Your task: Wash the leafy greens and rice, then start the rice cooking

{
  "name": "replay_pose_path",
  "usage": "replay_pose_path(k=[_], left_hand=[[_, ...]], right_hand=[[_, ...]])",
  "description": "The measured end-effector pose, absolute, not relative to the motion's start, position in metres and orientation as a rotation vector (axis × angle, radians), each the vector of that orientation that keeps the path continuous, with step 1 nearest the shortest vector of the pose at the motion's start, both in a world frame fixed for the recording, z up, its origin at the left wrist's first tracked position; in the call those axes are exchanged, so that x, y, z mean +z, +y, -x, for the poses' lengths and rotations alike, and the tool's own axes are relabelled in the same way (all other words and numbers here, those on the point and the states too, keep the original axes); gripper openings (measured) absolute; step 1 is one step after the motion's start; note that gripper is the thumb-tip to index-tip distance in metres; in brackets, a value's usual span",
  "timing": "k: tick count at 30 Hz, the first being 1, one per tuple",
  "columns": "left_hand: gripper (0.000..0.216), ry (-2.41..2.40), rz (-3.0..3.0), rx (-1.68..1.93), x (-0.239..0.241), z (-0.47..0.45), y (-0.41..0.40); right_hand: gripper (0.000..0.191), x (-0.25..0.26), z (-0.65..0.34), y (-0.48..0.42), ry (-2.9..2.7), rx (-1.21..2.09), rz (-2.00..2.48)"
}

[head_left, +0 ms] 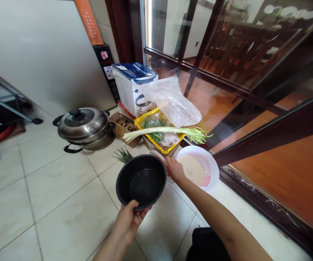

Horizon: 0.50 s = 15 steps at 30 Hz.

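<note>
My left hand (131, 219) grips the near rim of a black round inner pot (145, 185), thumb inside and fingers underneath. The pot is tilted toward me, and a few small light specks show inside it. Behind its right side, my right hand (176, 169) is closed at a clear plastic container (156, 154) on the floor. The pot hides much of that container, and my right fingertips are partly hidden. Just right of this hand stands a white plastic basin (213, 170) with a pale bottom. Green leaf tips (124, 155) poke out behind the pot.
Long celery-like stalks (162, 129) lie across a yellow-rimmed crate (138, 121) of bagged greens. A plastic bag (176, 101) and a white-and-blue box (129, 87) are behind. A lidded steel pot (84, 127) stands left, beside a brown box (117, 117). Glass doors (227, 72) border the right.
</note>
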State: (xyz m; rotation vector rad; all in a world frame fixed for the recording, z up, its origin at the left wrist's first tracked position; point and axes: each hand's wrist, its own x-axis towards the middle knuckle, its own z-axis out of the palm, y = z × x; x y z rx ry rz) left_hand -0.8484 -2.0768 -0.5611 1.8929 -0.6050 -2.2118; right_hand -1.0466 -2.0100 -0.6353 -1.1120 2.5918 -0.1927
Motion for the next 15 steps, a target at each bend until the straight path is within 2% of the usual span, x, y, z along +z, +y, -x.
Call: replay_pose_path(k=[6, 11, 15], left_hand=[[0.024, -0.678, -1.896, -2.284, -0.564, 0.850, -2.061], [0.033, -0.681, -1.925, -2.338, -0.566, 0.850, -2.052], [0.037, -0.725, -1.933, -2.347, -0.570, 0.847, -2.047]], right_hand=[[0.037, -0.634, 1.088, -1.977, 2.709, -0.630, 0.908], [0.042, -0.670, 1.136, -1.924, 2.649, -0.439, 0.290], [0.028, -0.704, 1.141, -1.892, 2.460, -0.436, 0.120]])
